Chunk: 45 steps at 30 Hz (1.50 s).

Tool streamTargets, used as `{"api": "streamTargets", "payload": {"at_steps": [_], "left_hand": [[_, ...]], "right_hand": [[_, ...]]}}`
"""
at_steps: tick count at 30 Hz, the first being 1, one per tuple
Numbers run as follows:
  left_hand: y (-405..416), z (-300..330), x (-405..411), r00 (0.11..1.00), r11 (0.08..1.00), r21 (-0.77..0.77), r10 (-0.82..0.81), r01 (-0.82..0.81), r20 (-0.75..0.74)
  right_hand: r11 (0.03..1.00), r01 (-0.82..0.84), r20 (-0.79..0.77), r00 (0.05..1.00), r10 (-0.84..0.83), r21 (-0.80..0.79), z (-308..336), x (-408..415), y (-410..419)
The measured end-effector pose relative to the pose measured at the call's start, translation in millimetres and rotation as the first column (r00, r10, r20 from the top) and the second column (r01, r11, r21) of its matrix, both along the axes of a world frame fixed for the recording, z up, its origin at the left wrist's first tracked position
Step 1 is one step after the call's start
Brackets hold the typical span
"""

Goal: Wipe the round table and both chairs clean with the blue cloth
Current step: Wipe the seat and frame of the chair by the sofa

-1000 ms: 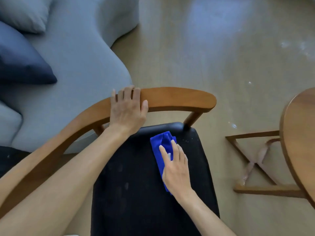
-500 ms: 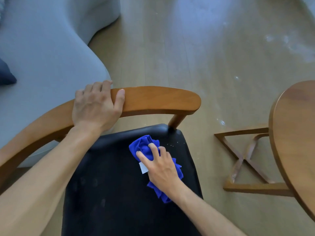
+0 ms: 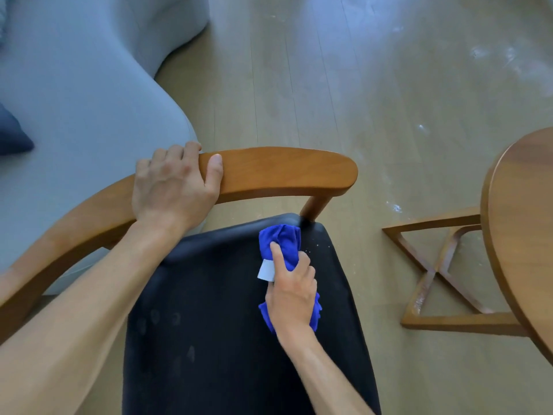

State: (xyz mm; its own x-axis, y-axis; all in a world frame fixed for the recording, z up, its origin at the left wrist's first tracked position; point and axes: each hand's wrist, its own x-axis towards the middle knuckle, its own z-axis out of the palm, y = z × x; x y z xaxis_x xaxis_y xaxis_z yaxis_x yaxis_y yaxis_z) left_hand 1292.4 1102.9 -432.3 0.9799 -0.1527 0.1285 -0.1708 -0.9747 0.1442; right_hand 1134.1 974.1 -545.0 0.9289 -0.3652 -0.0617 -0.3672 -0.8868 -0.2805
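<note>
A wooden chair with a curved backrest (image 3: 278, 172) and a black seat (image 3: 209, 324) stands below me. My left hand (image 3: 170, 184) grips the backrest, fingers over its far edge and thumb on top. My right hand (image 3: 290, 289) holds the bunched blue cloth (image 3: 284, 244) and presses it onto the seat's far right corner; a white label sticks out beside the forefinger. Pale crumbs lie on the seat just right of the cloth. The round wooden table (image 3: 520, 235) shows only its left edge at the right side.
A grey sofa (image 3: 74, 85) with a dark blue cushion (image 3: 12, 136) stands close behind the chair on the left. The table's crossed wooden base (image 3: 434, 274) rests on the wood floor to the right. White dusty specks mark the floor (image 3: 395, 206) near it.
My right hand has gathered the flat cloth into a bunch and pushed it toward the seat's far right corner. My left hand has stayed on the backrest.
</note>
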Motion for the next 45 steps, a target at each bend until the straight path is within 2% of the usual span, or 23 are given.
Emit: {"api": "streamTargets", "payload": {"at_steps": [3,5,7,9,11,12,14,16,17,19,21,23,25,27,29,32,35,37,39,40,41,43,45], "left_hand": [[6,0,1,1.0,1.0,0.015,-0.008,0.008,0.004],[8,1,2,1.0,1.0,0.003,0.004,-0.004,0.006],[9,1,3,1.0,1.0,-0.007,0.013,-0.013,0.014],[7,-1,3,1.0,1.0,-0.011,-0.007,0.007,0.024],[7,-2,4,0.999,1.0,-0.007,-0.017,0.017,0.03],[7,-3,4,1.0,1.0,0.0,-0.014,0.014,0.025],[7,-4,0,1.0,1.0,0.02,-0.002,0.001,0.005],[4,-3,-2,1.0,1.0,0.025,-0.008,0.008,-0.005],[2,-2,-3,1.0,1.0,0.021,-0.011,0.011,-0.003],[0,1,-1,1.0,1.0,0.009,-0.016,0.016,0.015],[2,2,4,1.0,1.0,0.003,0.001,-0.001,0.02],[4,0,1,1.0,1.0,0.012,-0.014,0.014,-0.004],[8,-1,-1,1.0,1.0,0.004,-0.001,0.001,0.0],[9,1,-1,1.0,1.0,-0.019,-0.001,0.002,0.011],[8,2,5,0.999,0.999,-0.035,-0.01,0.011,0.034],[8,-3,4,0.999,0.999,-0.019,-0.032,0.032,0.016],[3,-3,0,0.999,0.999,-0.034,-0.038,0.038,-0.006],[2,0,0,0.999,0.999,-0.009,-0.05,0.049,-0.013],[3,1,2,0.999,0.998,0.046,-0.053,0.053,-0.011],[4,2,2,0.999,0.997,0.064,-0.051,0.052,-0.011],[3,2,2,0.999,0.997,0.069,-0.047,0.047,-0.011],[1,2,6,1.0,0.998,0.059,-0.03,0.03,-0.002],[-2,3,11,1.0,1.0,0.024,-0.007,0.007,-0.008]], "right_hand": [[0.974,-0.223,0.065,0.973,0.221,0.026,-1,9,14],[0.893,-0.447,0.049,0.892,0.449,-0.044,-4,20,30],[0.827,-0.552,0.03,0.829,0.558,-0.104,-6,34,24],[0.863,-0.5,0.088,0.859,0.505,-0.074,-8,38,-13],[0.936,-0.351,0.108,0.93,0.35,-0.015,-12,30,-61],[0.969,-0.244,0.084,0.967,0.241,0.031,-16,23,-82],[0.996,-0.016,-0.091,0.996,0.024,0.088,-19,7,-117],[0.979,0.202,-0.287,0.94,-0.183,0.037,-22,-21,-148],[0.952,0.303,-0.33,0.903,-0.275,0.034,-19,-36,-160],[0.889,0.449,-0.252,0.873,-0.417,0.087,-11,-46,-170],[0.903,0.384,-0.094,0.923,-0.373,0.192,-9,-18,-148],[0.945,0.206,0.0,0.977,-0.213,0.255,-2,13,-97],[0.978,-0.028,0.019,1.0,0.024,0.205,3,27,-51],[0.966,-0.243,0.007,0.97,0.243,0.087,4,27,-38],[0.942,-0.334,0.047,0.942,0.333,0.008,0,30,-56],[0.969,-0.207,0.053,0.978,0.202,0.137,-6,24,-76],[0.984,-0.062,0.03,0.998,0.057,0.167,-11,11,-85],[0.959,0.2,-0.095,0.978,-0.184,0.199,-15,2,-106],[0.876,0.46,-0.354,0.851,-0.387,0.147,-14,-15,-138],[0.853,0.51,-0.429,0.799,-0.423,0.11,-11,-27,-152],[0.847,0.525,-0.428,0.786,-0.446,0.082,-8,-38,-163],[0.858,0.478,-0.209,0.873,-0.441,0.186,-2,-43,-158],[0.905,0.282,0.006,0.954,-0.3,0.318,3,-25,-126]]}}
